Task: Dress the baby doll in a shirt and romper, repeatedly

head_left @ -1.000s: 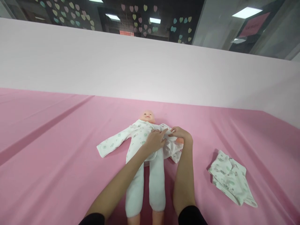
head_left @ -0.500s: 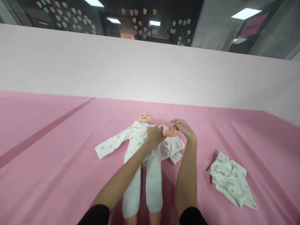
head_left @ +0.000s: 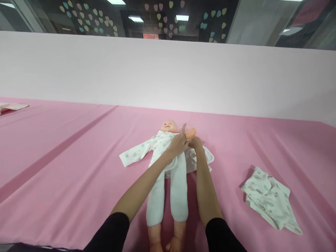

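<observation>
A baby doll lies on its back, its head toward the wall, in white trousers. A white patterned baby jacket covers its chest, with one sleeve stretched out to the left. The jacket's other half is spread under the doll's side on the right. My left hand is around the doll's raised arm, one finger pointing up; the doll's bare hand sticks out past it. Just below that, my right hand has its fingers curled at the jacket's loose half. Its fingertips are partly hidden.
On the right lies a folded patterned baby garment. A pink sheet with creases covers the surface, and a white wall rises behind it. Some light cloth lies at the far left edge.
My right hand has moved from beyond the doll's hand down to the jacket beside its arm. The doll's arm now points higher. The view has shifted slightly left.
</observation>
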A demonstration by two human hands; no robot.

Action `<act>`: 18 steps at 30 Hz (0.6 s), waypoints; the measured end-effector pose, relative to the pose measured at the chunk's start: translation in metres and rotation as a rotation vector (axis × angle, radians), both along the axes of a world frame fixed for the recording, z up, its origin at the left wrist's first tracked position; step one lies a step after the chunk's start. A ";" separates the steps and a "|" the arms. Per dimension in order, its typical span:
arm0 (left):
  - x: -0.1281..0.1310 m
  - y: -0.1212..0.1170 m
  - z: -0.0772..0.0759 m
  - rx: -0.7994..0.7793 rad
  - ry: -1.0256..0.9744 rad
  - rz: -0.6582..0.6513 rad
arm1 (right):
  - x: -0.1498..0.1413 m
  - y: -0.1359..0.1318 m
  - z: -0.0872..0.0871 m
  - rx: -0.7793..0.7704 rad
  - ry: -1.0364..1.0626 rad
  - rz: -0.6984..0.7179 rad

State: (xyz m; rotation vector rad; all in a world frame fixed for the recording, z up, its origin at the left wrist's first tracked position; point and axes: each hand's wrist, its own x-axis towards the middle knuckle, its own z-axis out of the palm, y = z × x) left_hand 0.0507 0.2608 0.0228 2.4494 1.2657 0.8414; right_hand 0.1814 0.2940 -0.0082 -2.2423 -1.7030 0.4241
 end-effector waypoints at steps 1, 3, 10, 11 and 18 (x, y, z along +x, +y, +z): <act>-0.002 0.001 0.002 -0.020 -0.011 0.013 | 0.003 0.000 0.001 0.006 0.000 -0.018; -0.005 0.005 0.006 -0.019 -0.020 0.052 | 0.012 -0.001 0.004 0.035 0.000 -0.056; 0.000 0.018 0.014 0.070 0.311 0.228 | 0.040 -0.013 0.045 0.510 0.067 -0.134; 0.003 0.019 0.014 0.083 0.368 0.225 | 0.038 -0.015 0.050 0.544 0.073 -0.120; 0.017 0.012 0.007 0.063 0.557 0.133 | 0.024 -0.033 0.077 0.522 0.123 -0.167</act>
